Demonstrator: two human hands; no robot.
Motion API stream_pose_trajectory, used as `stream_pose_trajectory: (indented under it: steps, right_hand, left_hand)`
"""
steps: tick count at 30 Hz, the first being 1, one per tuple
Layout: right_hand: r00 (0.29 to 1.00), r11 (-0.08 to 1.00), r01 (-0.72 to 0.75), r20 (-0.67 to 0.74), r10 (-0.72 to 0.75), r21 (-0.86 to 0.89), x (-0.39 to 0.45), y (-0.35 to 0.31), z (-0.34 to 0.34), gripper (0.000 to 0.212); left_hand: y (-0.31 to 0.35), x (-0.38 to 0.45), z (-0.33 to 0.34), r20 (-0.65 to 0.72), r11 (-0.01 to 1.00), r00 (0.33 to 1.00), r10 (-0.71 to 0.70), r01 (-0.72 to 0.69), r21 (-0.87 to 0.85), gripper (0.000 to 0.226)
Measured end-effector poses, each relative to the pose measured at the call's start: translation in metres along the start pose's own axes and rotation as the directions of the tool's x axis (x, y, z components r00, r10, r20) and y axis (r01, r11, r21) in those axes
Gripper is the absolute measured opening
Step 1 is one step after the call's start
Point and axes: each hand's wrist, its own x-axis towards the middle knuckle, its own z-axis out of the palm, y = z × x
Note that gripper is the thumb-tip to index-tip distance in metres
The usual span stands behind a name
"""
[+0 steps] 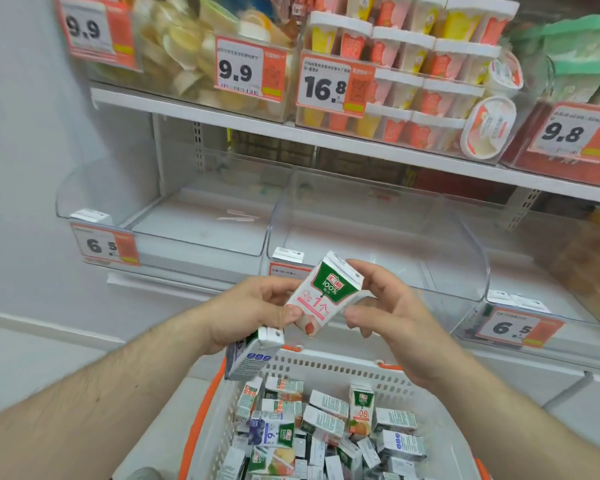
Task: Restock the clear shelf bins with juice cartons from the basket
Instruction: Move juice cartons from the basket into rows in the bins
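Observation:
My left hand (253, 313) pinches a pink-and-green juice carton (321, 294) by its lower left edge and also holds a second, blue-marked carton (248, 355) under the palm. My right hand (388, 315) touches the pink carton's right side with curled fingers. Both hands hover above the white basket with an orange rim (329, 370), which holds several small juice cartons (321, 422). Behind the hands stand clear shelf bins: the left bin (201, 233) and the middle bin (378, 220) show no cartons inside.
A right clear bin (551, 306) carries a 6.5 price tag (515, 327). Another 6.5 tag (104, 245) hangs on the left bin. The upper shelf (291, 128) holds cups and tubs behind 9.9, 16.8 and 9.8 tags. A white wall is at left.

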Motion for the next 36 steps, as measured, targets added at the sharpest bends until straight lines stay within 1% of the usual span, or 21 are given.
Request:
stream_pose_trajectory:
  steps: [2, 4, 6, 7, 8, 9, 11, 12, 13, 14, 16, 18, 21, 23, 24, 27, 29, 31, 33, 35, 36]
  right_hand:
    - [0.997, 0.997, 0.052, 0.057, -0.049, -0.056, 0.012, -0.009, 0.025, 0.062]
    - [0.992, 0.981, 0.113, 0.072, -0.103, -0.155, 0.027, -0.016, 0.05, 0.041]
    - [0.986, 0.956, 0.166, 0.066, -0.155, -0.242, 0.044, -0.023, 0.073, 0.037]
    - [0.98, 0.936, 0.2, 0.059, -0.191, -0.291, 0.053, -0.028, 0.083, 0.038]
    - [0.97, 0.912, 0.241, 0.057, -0.235, -0.331, 0.063, -0.036, 0.093, 0.04]
    - [0.957, 0.89, 0.286, 0.055, -0.285, -0.355, 0.073, -0.043, 0.103, 0.042]
    - [0.927, 0.863, 0.363, 0.049, -0.371, -0.352, 0.094, -0.059, 0.125, 0.042]
    - [0.918, 0.853, 0.384, 0.045, -0.394, -0.354, 0.106, -0.065, 0.137, 0.04]
    - [0.915, 0.845, 0.388, 0.046, -0.4, -0.369, 0.121, -0.069, 0.149, 0.04]
    - [0.921, 0.839, 0.374, 0.052, -0.386, -0.395, 0.138, -0.069, 0.161, 0.039]
    - [0.947, 0.839, 0.31, 0.071, -0.313, -0.447, 0.175, -0.063, 0.182, 0.036]
    - [0.976, 0.841, 0.216, 0.088, -0.199, -0.496, 0.21, -0.05, 0.201, 0.032]
    - [0.992, 0.807, 0.107, 0.115, -0.049, -0.58, 0.245, -0.029, 0.224, 0.021]
    - [0.991, 0.792, 0.093, 0.13, -0.017, -0.604, 0.257, -0.021, 0.236, 0.018]
    - [0.99, 0.792, 0.093, 0.142, -0.009, -0.603, 0.261, -0.019, 0.242, 0.019]
    - [0.982, 0.779, 0.094, 0.185, 0.028, -0.62, 0.269, -0.014, 0.258, 0.019]
    - [0.977, 0.776, 0.082, 0.203, 0.06, -0.625, 0.27, -0.012, 0.265, 0.016]
    - [0.966, 0.826, 0.049, 0.235, 0.103, -0.562, 0.27, -0.009, 0.269, 0.011]
    - [0.943, 0.913, -0.057, 0.278, 0.182, -0.405, 0.267, -0.009, 0.271, 0.004]
    - [0.916, 0.948, -0.16, 0.316, 0.246, -0.275, 0.267, -0.01, 0.27, 0.026]
    - [0.905, 0.952, -0.19, 0.332, 0.264, -0.24, 0.268, -0.009, 0.27, 0.032]
  left_hand:
    - [-0.002, -0.014, -0.016, -0.026, 0.999, 1.0, 0.003, -0.004, -0.038, 0.04]
    - [-0.003, -0.028, -0.032, -0.058, 0.998, 0.998, 0.008, -0.012, -0.056, 0.044]
    - [-0.003, -0.041, -0.049, -0.16, 0.999, 0.987, 0.009, -0.017, -0.049, 0.044]
    - [-0.003, -0.047, -0.059, -0.25, 0.999, 0.968, 0.001, -0.012, -0.043, 0.046]
    - [-0.004, -0.051, -0.07, -0.367, 0.999, 0.93, -0.014, 0.001, -0.038, 0.049]
    - [-0.004, -0.056, -0.082, -0.49, 0.999, 0.871, -0.04, 0.019, -0.048, 0.051]
    - [-0.009, -0.062, -0.107, -0.705, 0.989, 0.696, -0.136, 0.051, -0.14, 0.053]
    - [-0.013, -0.065, -0.119, -0.776, 0.979, 0.602, -0.188, 0.052, -0.196, 0.054]
    - [-0.017, -0.067, -0.13, -0.818, 0.97, 0.53, -0.224, 0.036, -0.241, 0.054]
    - [-0.022, -0.069, -0.139, -0.84, 0.961, 0.483, -0.246, 0.012, -0.275, 0.056]
    - [-0.028, -0.069, -0.15, -0.852, 0.948, 0.445, -0.276, -0.022, -0.319, 0.053]
    - [-0.034, -0.066, -0.154, -0.854, 0.949, 0.438, -0.282, -0.006, -0.316, 0.05]
    - [-0.037, -0.06, -0.151, -0.819, 0.943, 0.481, -0.312, 0.055, -0.327, 0.069]
    - [-0.037, -0.057, -0.149, -0.783, 0.933, 0.512, -0.352, 0.129, -0.335, 0.089]
    - [-0.036, -0.057, -0.148, -0.768, 0.93, 0.528, -0.363, 0.149, -0.337, 0.094]
    - [-0.037, -0.054, -0.149, -0.752, 0.93, 0.552, -0.359, 0.148, -0.335, 0.089]
    - [-0.039, -0.054, -0.151, -0.744, 0.933, 0.568, -0.351, 0.144, -0.33, 0.091]
    - [-0.04, -0.055, -0.153, -0.743, 0.937, 0.579, -0.336, 0.122, -0.328, 0.091]
    - [-0.041, -0.056, -0.154, -0.739, 0.939, 0.592, -0.322, 0.1, -0.329, 0.091]
    - [-0.04, -0.057, -0.153, -0.739, 0.94, 0.594, -0.318, 0.094, -0.329, 0.09]
    - [-0.041, -0.058, -0.154, -0.739, 0.94, 0.593, -0.319, 0.097, -0.328, 0.09]
